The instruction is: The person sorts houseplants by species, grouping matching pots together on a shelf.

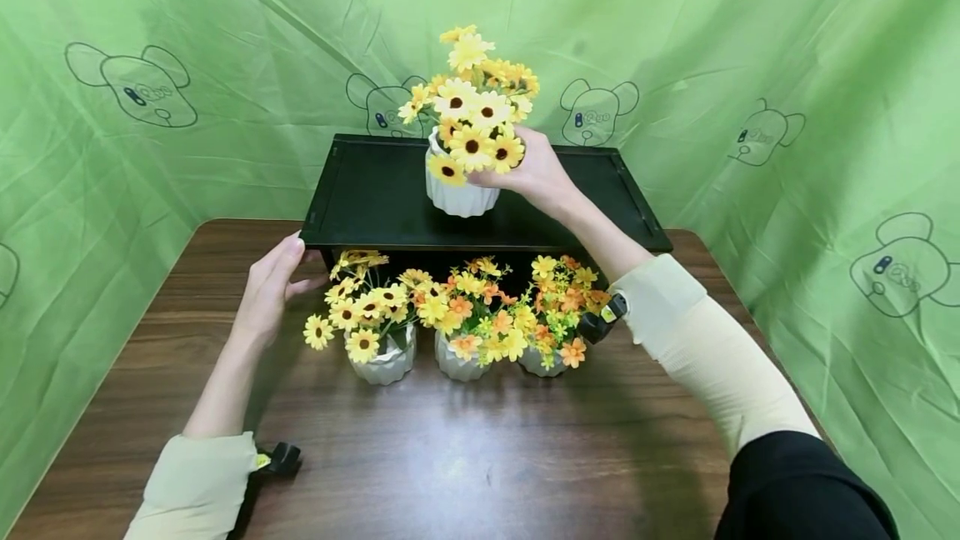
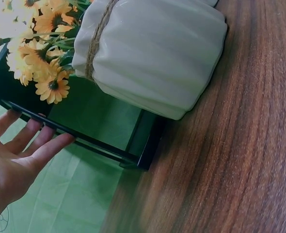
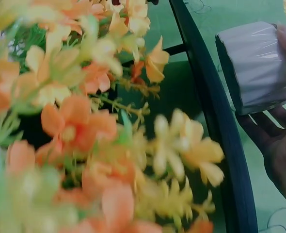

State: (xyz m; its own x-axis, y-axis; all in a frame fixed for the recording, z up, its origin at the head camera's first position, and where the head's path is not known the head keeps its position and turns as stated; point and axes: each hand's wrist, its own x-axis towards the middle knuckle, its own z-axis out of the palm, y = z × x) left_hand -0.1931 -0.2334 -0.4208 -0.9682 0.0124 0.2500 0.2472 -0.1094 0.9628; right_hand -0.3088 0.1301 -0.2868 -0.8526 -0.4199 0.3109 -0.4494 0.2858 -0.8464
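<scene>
A white fluted pot of yellow daisy-like flowers (image 1: 463,194) is held by my right hand (image 1: 532,169), just over the black stand (image 1: 375,198). The fingers and thumb grip the pot's side, and in the right wrist view its dark base faces the stand's edge. My left hand (image 1: 270,286) touches the stand's front left corner. In the left wrist view, its extended fingers (image 2: 55,145) rest against the stand's side rail (image 2: 92,141). The flowers partly cover the right hand's fingers in the head view.
In front of the stand, three more white pots stand in a row on the wooden table (image 1: 450,457): a left pot with yellow flowers (image 1: 382,367), a middle pot (image 1: 459,363) and a right pot (image 1: 542,363) with orange and yellow blooms. A green curtain (image 1: 247,165) surrounds the table.
</scene>
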